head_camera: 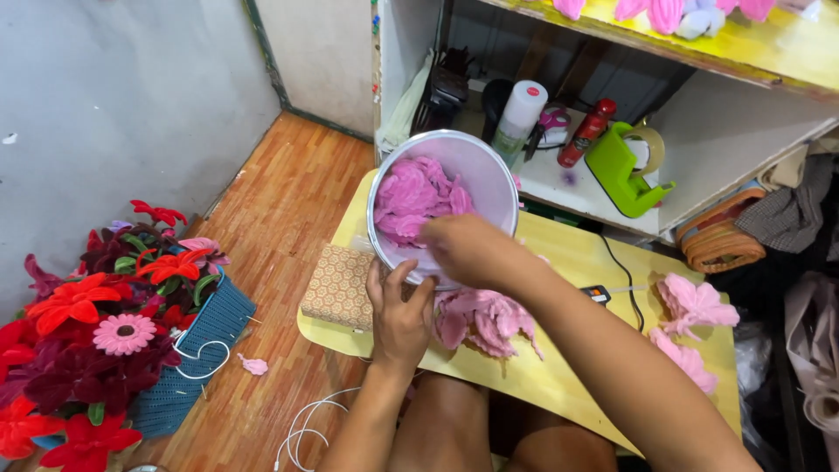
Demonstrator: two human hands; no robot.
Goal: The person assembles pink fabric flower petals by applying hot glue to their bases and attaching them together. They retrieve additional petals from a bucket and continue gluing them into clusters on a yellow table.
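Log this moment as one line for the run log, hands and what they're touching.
left hand: grips rim of tilted white bucket | right hand: at bucket mouth by pink petals | pink pile on yellow table

1. The left hand (400, 316) grips the lower rim of a tilted white bucket (482, 175).
2. The right hand (468, 251) reaches into the bucket, beside pink fuzzy petals (415, 199).
3. More pink pieces (483, 318) lie on the yellow table (568, 262).
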